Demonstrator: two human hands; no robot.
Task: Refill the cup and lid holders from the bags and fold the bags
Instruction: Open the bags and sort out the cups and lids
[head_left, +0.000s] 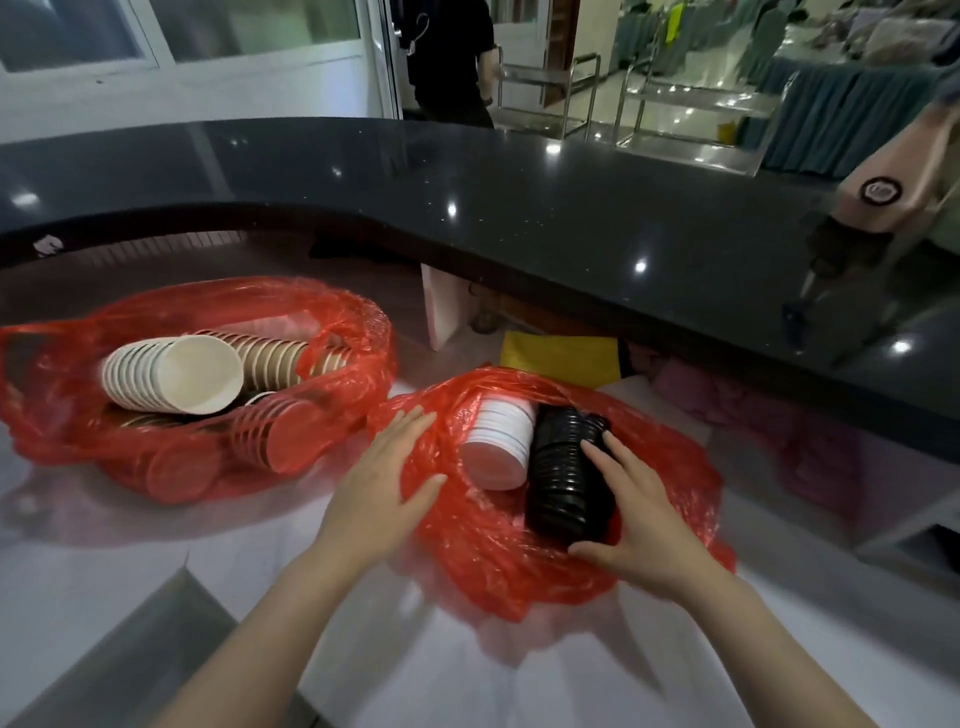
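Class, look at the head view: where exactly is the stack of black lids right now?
The black lids lie inside the right-hand red bag, right of centre, beside the white lids, with the right hand gripping them.

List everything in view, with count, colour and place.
red plastic bag of paper cups: one, red, left on the white lower surface
stacks of paper cups: several, white and brown, lying inside that bag
red plastic bag of lids: one, red, centre
stack of white lids: one, white, inside it
stack of black lids: one, black, beside the white stack
black curved counter: one, black, behind
yellow flat item: one, under the counter
left hand: fingers straight, on the lid bag
right hand: grips the black lids
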